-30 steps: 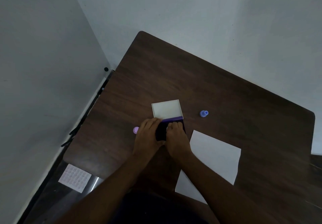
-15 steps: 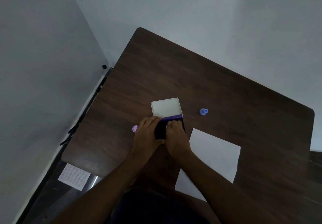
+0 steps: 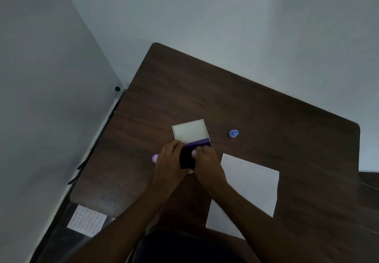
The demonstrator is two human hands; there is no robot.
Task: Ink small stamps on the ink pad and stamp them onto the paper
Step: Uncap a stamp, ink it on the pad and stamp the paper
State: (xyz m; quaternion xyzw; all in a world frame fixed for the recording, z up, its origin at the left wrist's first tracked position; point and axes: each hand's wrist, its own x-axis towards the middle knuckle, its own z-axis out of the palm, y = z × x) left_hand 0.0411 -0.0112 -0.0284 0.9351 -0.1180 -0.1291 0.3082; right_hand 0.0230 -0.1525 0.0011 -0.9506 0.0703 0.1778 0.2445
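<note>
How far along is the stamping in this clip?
Early. Done: the ink pad lies open, lid folded back. In hand: the right hand presses a small stamp on the pad while the left hand steadies it. Left: the paper shows no marks; the blue stamp and pink stamp lie unused.

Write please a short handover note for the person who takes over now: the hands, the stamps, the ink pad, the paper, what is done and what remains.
Left hand grips the left edge of the ink pad, steadying it.
Right hand pinches a small stamp at the dark pad; contact cannot be seen.
The pad's white lid lies open behind it.
Blue stamp stands right of the lid; pink stamp lies just left of the left hand.
Paper lies right of the hands, with no prints visible.
Done: pad opened, one stamp picked up.
Left: ink it, stamp the paper, then the other stamps.
</note>
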